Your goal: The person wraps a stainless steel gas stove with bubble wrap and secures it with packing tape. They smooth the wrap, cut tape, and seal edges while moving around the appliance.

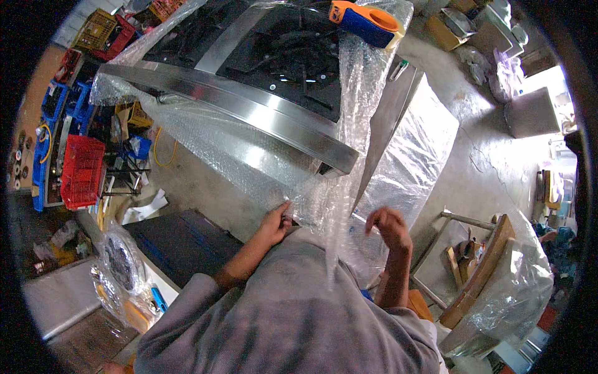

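Note:
A steel gas stove (pixel 274 103) with black burner tops stands in front of me, partly covered in clear bubble wrap (pixel 249 165). My left hand (pixel 274 223) pinches the lower edge of this wrap below the stove's front. To the right, my right hand (pixel 390 230) is raised, slightly blurred, with bent fingers apart and no object visible in them. A loose strip of wrap hangs between the two hands, close to my grey shirt. On the stove's far right corner lies a blue and orange tape dispenser (pixel 367 23).
A wrapped metal unit (pixel 408 146) stands right of the stove. Nearby on the right is an upturned, plastic-covered frame with a wooden edge (pixel 479 268). Red crates (pixel 83 171) and blue bins line the left; a dark flat panel (pixel 187 240) lies lower left, beside wrapped round parts (pixel 121 258).

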Demonstrator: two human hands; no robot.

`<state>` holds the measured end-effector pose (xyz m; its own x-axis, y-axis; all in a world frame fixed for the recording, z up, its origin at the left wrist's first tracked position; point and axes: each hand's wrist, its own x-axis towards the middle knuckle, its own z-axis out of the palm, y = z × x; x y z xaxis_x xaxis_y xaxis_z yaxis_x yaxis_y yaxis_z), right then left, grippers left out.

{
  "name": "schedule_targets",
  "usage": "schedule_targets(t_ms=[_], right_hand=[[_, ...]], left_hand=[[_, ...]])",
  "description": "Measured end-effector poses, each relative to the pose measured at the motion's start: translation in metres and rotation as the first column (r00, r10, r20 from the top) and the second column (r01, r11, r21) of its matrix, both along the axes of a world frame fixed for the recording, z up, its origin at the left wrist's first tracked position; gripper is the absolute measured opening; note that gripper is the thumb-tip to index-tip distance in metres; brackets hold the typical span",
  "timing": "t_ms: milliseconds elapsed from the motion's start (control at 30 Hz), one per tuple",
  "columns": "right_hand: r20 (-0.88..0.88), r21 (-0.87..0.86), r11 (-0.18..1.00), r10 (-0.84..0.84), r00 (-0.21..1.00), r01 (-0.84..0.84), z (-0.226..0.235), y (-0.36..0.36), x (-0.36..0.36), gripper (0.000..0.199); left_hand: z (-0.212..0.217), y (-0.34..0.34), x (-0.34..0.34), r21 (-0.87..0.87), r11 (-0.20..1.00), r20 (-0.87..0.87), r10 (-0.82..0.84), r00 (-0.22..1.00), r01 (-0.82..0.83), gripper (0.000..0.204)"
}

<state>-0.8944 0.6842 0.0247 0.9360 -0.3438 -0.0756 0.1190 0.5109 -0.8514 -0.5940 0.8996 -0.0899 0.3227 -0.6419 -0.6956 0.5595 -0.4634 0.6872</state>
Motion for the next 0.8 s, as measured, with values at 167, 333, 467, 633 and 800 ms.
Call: schedule_targets(t_ms=[167,333,467,633,800], right_hand=[[-0.314,-0.251,0.967,-0.042,0.948,-0.04,-0.01,0.005,0.045,0.037],[-0.365,-0.201,0.979,-0.048,0.93,-0.029,-0.02,0.014,0.082,0.034],[-0.432,-0.221,0.973,-0.158,0.888,0.066,-0.05,0.019,0.074,0.033],[-0.191,-0.022,0.998,-0.059,0.98,0.056,-0.011,0.039,0.102,0.046],[-0.493,-0.472,0.874,-0.157,0.856,-0.112,-0.027,0.039,0.187,0.054]], left_hand=[[0.039,-0.024,-0.002,0.226,0.958,-0.309,0.241,0.92,-0.175,0.031],[0.068,-0.051,0.014,0.347,0.824,-0.361,0.558,0.747,-0.447,0.037],[0.022,-0.025,0.013,0.261,0.954,-0.131,0.186,0.974,-0.147,0.034],[0.007,0.006,0.013,0.097,0.994,0.034,-0.051,0.998,0.047,0.025],[0.051,-0.012,0.003,0.062,0.989,0.172,-0.146,0.974,0.138,0.029]])
